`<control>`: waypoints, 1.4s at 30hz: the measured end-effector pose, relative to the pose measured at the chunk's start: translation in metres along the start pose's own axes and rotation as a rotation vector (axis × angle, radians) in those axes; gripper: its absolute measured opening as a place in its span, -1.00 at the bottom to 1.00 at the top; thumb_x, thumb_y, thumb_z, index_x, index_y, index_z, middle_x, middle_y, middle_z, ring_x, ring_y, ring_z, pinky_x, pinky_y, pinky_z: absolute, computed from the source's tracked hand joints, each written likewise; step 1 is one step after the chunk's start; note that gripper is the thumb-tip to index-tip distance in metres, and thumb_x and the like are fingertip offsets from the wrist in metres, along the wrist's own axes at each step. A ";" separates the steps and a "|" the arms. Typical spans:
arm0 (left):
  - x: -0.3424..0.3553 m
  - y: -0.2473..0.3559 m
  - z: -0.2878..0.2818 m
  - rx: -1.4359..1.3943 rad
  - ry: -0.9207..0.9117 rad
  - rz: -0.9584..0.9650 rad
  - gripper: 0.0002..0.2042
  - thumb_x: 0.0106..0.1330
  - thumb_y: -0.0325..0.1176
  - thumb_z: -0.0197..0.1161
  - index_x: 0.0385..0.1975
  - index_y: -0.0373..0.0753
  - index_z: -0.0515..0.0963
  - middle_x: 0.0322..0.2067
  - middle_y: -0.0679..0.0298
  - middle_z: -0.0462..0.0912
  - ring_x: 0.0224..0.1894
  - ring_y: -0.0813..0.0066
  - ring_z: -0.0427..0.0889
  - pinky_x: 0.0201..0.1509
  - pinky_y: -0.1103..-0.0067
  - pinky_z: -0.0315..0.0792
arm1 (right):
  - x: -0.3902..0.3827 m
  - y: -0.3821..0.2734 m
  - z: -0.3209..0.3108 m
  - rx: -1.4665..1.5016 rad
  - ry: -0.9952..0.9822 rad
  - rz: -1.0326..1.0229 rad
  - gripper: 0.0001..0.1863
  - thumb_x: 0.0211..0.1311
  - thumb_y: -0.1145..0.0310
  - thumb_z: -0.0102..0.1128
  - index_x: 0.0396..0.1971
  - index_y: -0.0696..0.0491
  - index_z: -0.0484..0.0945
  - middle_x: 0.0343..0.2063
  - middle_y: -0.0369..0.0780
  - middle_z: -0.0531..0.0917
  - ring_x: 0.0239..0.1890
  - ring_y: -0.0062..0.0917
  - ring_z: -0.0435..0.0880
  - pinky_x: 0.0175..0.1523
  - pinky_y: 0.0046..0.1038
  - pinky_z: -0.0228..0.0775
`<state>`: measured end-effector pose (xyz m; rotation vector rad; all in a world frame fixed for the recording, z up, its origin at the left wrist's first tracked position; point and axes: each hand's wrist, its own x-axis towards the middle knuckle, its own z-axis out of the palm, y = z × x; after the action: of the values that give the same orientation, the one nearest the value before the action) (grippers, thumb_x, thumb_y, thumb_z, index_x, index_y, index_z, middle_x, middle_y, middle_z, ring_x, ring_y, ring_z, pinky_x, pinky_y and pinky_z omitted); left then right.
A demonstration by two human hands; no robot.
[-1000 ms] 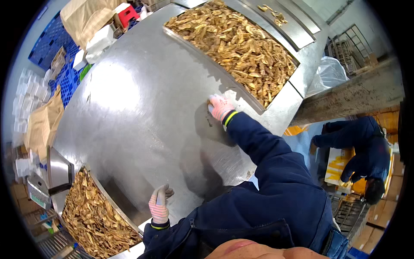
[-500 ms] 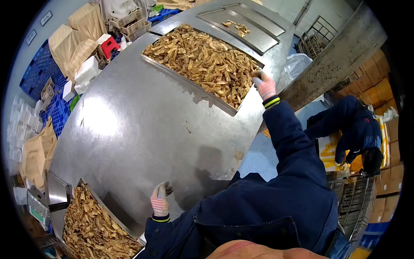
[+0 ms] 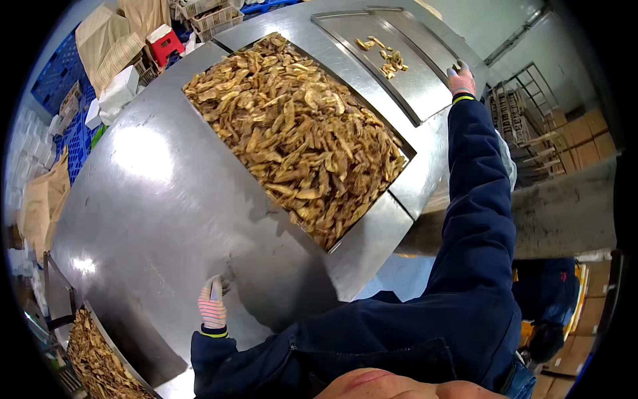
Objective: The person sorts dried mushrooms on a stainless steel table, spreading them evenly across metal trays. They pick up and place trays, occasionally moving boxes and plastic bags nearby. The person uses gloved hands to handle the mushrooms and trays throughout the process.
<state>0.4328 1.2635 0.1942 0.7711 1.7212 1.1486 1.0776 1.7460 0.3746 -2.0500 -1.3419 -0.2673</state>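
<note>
My right hand (image 3: 460, 78), in a pink-striped glove with grey fingertips, is stretched out to the right edge of a flat metal tray (image 3: 425, 96). Its thumb and fingers look parted; whether they touch the rim I cannot tell. A few dried brown slices (image 3: 393, 63) lie scattered on that tray. Nearer to me, a large tray is heaped with similar dried slices (image 3: 299, 133). My left hand (image 3: 213, 304), gloved alike, is low over the steel table (image 3: 166, 219) with nothing in it and its fingers loosely extended.
At the lower left stands another container of dried slices (image 3: 103, 359). A red stool (image 3: 165, 45), crates (image 3: 216, 21) and covered stacks are beyond the table's left edge. On the right are a thick metal beam (image 3: 565, 209), a rack (image 3: 515, 120) and a bent-over co-worker (image 3: 545, 292).
My right hand has left the heaped tray's corner and reached farther away to the sparsely filled tray. The view has shifted, bringing both trays closer. My left hand stays low over the table.
</note>
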 end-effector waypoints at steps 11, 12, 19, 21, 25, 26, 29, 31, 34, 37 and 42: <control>0.038 0.114 0.081 0.134 0.083 0.140 -0.67 0.44 -0.23 0.05 -0.06 -0.41 0.52 -0.22 0.09 0.65 -0.21 0.39 0.64 -0.01 0.47 0.50 | -0.086 0.071 0.165 -0.596 -0.579 -0.240 -0.60 0.09 0.15 0.15 -0.05 -0.07 0.53 -0.05 -0.17 0.60 0.09 -0.29 0.52 0.16 -0.20 0.34; 0.042 0.127 0.088 0.164 0.087 0.151 -0.67 0.44 -0.24 0.05 -0.06 -0.41 0.52 -0.22 0.09 0.64 -0.20 0.38 0.63 0.00 0.47 0.49 | -0.087 0.070 0.167 -0.560 -0.546 -0.260 -0.67 0.06 0.22 0.17 -0.13 -0.07 0.57 -0.10 -0.19 0.62 0.06 -0.30 0.54 0.11 -0.19 0.35; 0.087 0.223 0.210 0.261 -0.333 0.274 -0.72 0.45 -0.32 0.01 -0.03 -0.38 0.52 -0.21 0.15 0.64 -0.16 0.46 0.62 -0.01 0.56 0.47 | -0.070 0.053 0.148 -0.454 -0.584 -0.297 -0.75 0.09 0.18 0.08 -0.29 -0.07 0.63 -0.25 -0.13 0.70 -0.08 -0.26 0.64 0.07 -0.19 0.32; 0.098 0.255 0.261 0.145 -0.576 0.240 -0.70 0.43 -0.33 0.03 0.04 -0.38 0.47 -0.21 0.15 0.64 -0.19 0.48 0.61 -0.01 0.60 0.48 | -0.073 0.030 0.134 -0.434 -0.638 -0.308 -0.73 0.10 0.18 0.07 -0.27 -0.06 0.64 -0.25 -0.14 0.70 -0.09 -0.28 0.65 0.09 -0.23 0.30; 0.141 0.261 0.367 -0.102 -0.918 -0.108 -0.35 0.32 0.07 0.15 0.22 -0.32 0.26 0.04 0.06 0.49 0.02 0.31 0.54 0.06 0.39 0.48 | -0.116 -0.038 0.089 -0.289 -0.626 -0.409 -0.73 0.12 0.17 0.07 -0.30 -0.05 0.67 -0.31 -0.10 0.70 -0.15 -0.25 0.67 -0.01 -0.20 0.41; 0.150 0.261 0.394 -0.166 -0.885 -0.191 -0.33 0.29 0.08 0.19 0.21 -0.32 0.27 0.07 0.05 0.46 0.04 0.31 0.52 0.07 0.36 0.48 | -0.125 -0.052 0.074 -0.243 -0.665 -0.384 -0.74 0.11 0.18 0.08 -0.32 -0.05 0.67 -0.35 -0.10 0.70 -0.18 -0.24 0.68 -0.04 -0.20 0.43; 0.167 0.245 0.451 -0.301 -0.899 -0.182 -0.32 0.21 0.09 0.29 0.14 -0.33 0.32 0.05 0.04 0.45 0.03 0.30 0.50 0.04 0.37 0.48 | -0.162 -0.078 0.021 -0.025 -0.687 -0.415 -0.79 0.07 0.20 0.12 -0.40 -0.03 0.65 -0.47 -0.09 0.68 -0.31 -0.20 0.67 -0.16 -0.18 0.45; 0.159 0.255 0.469 -0.369 -0.669 -0.355 -0.49 0.19 -0.08 0.36 -0.03 -0.35 0.45 -0.05 0.13 0.53 -0.08 0.32 0.52 -0.03 0.46 0.48 | -0.191 -0.089 -0.012 0.195 -0.666 -0.466 -0.83 0.02 0.23 0.15 -0.48 0.00 0.61 -0.53 -0.10 0.65 -0.37 -0.16 0.64 -0.17 -0.19 0.42; 0.140 0.253 0.442 -0.512 -0.580 -0.277 -0.74 0.21 -0.30 0.24 -0.20 -0.34 0.51 -0.34 0.21 0.59 -0.19 0.30 0.54 -0.02 0.38 0.48 | -0.234 -0.090 -0.040 0.552 -0.500 -0.535 -0.86 -0.08 0.32 0.22 -0.57 0.08 0.55 -0.61 -0.09 0.56 -0.44 -0.15 0.59 -0.22 -0.24 0.41; 0.135 0.230 0.391 -0.248 -0.432 -0.079 -0.80 0.06 -0.43 0.20 -0.30 -0.30 0.54 -0.39 0.27 0.57 -0.42 0.46 0.54 -0.22 0.59 0.47 | -0.227 -0.067 -0.059 0.622 -0.574 -0.803 -0.78 0.06 0.26 0.18 -0.39 0.10 0.60 -0.36 -0.08 0.61 -0.27 -0.21 0.62 -0.14 -0.27 0.46; 0.129 0.228 0.326 -0.175 -0.466 -0.140 -0.85 -0.01 -0.45 0.28 -0.42 -0.30 0.58 -0.55 0.32 0.56 -0.52 0.56 0.48 -0.35 0.61 0.39 | -0.133 0.064 0.016 0.019 -0.468 0.245 -0.38 0.21 -0.07 0.12 0.05 0.17 0.50 0.03 0.07 0.54 0.11 -0.18 0.50 0.23 -0.29 0.29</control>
<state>0.6837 1.5782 0.3085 0.7285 1.2493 0.9215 1.0700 1.6418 0.2689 -2.3215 -1.3222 0.3527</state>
